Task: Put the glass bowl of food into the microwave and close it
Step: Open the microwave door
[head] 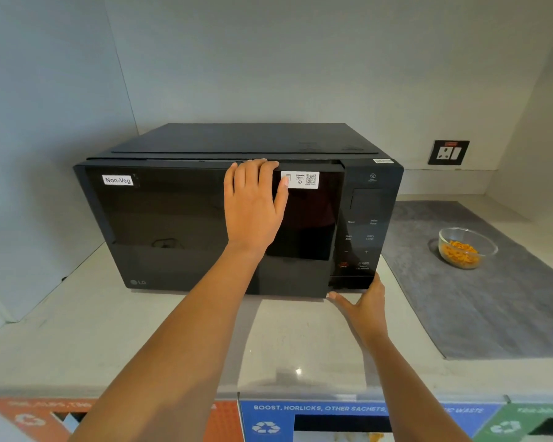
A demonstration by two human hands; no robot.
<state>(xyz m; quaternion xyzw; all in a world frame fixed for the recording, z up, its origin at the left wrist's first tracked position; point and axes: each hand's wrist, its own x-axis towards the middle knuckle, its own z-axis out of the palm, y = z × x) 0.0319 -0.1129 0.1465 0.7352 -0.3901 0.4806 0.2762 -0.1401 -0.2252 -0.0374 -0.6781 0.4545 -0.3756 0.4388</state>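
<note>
**Hands on the microwave door, bowl waiting on the mat**

Both hands are placed on the microwave. The left hand is laid flat on the dark glass door, with its fingertips hooked over the door's top edge, which appears to stand slightly out from the body. The right hand is spread open at the lower right front corner, the thumb up against the panel under the buttons; nothing is held in it, and the oven seems to be steadied there.

The glass bowl is set on the grey mat to the right of the microwave, well apart from both hands. Orange pieces of food are seen in its bottom; the bowl is far from full.

The bowl is judged to be stiff, smooth, breakable and fairly heavy for its size, with a light load inside. A hold under the rim with fingers around the wall, or both hands cupped beneath, would be suited to it; it should be kept level and set down softly.

Writing that can be read: a white "Non-Veg" label at the door's upper left, the LG logo at the lower left, and a white sticker with a QR code beside the left thumb. On the control panel, "Power" and "START" are made out; the rest is too faint. On the blue bin label below the counter, "BOOST, HORLICKS, OTHER SACHETS" is printed.
</note>
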